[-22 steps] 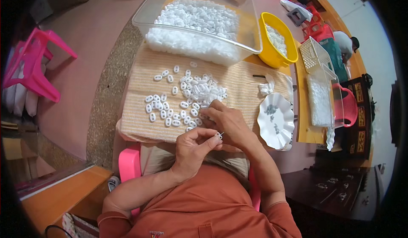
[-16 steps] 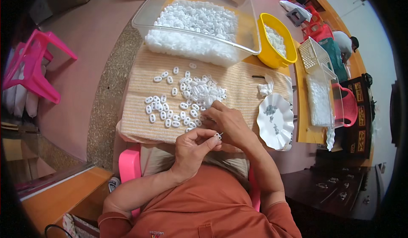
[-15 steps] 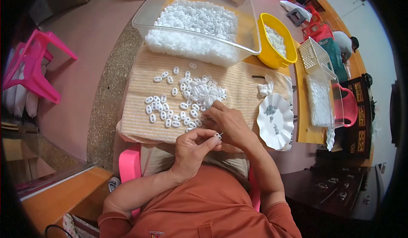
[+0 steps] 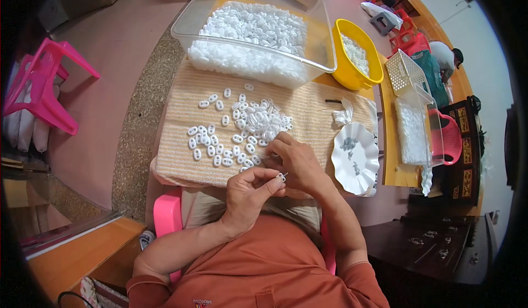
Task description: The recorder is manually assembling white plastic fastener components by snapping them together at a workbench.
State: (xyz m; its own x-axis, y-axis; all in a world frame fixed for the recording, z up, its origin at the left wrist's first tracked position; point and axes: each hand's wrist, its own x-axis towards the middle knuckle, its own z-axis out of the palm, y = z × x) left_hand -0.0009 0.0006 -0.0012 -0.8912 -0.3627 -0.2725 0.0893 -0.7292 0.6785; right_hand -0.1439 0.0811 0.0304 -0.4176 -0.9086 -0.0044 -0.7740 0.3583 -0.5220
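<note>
At the near edge of a striped cloth (image 4: 181, 96), my left hand (image 4: 247, 195) pinches a small white two-holed plastic piece (image 4: 281, 177) between thumb and fingers. A thin pin-like bit sticks out of it. Just right of and beyond it is my right hand (image 4: 300, 166), palm down with curled fingers at the near side of a heap of white two-holed pieces (image 4: 263, 116). Its fingertips are mostly hidden, so what they hold does not show. Several loose white pieces (image 4: 219, 149) lie singly left of the heap.
A clear tub (image 4: 184, 32) full of white pieces stands beyond the cloth, beside a yellow basin (image 4: 376, 60). To the right lie a scalloped white plate (image 4: 341, 170) with small grey bits and a crumpled tissue (image 4: 344, 115). A pink stool (image 4: 44, 96) stands left; a person (image 4: 443, 55) is far right.
Both hands stay almost where they were. The left hand keeps its pinch on the white piece, and the right hand's fingers have shifted only slightly by the heap.
</note>
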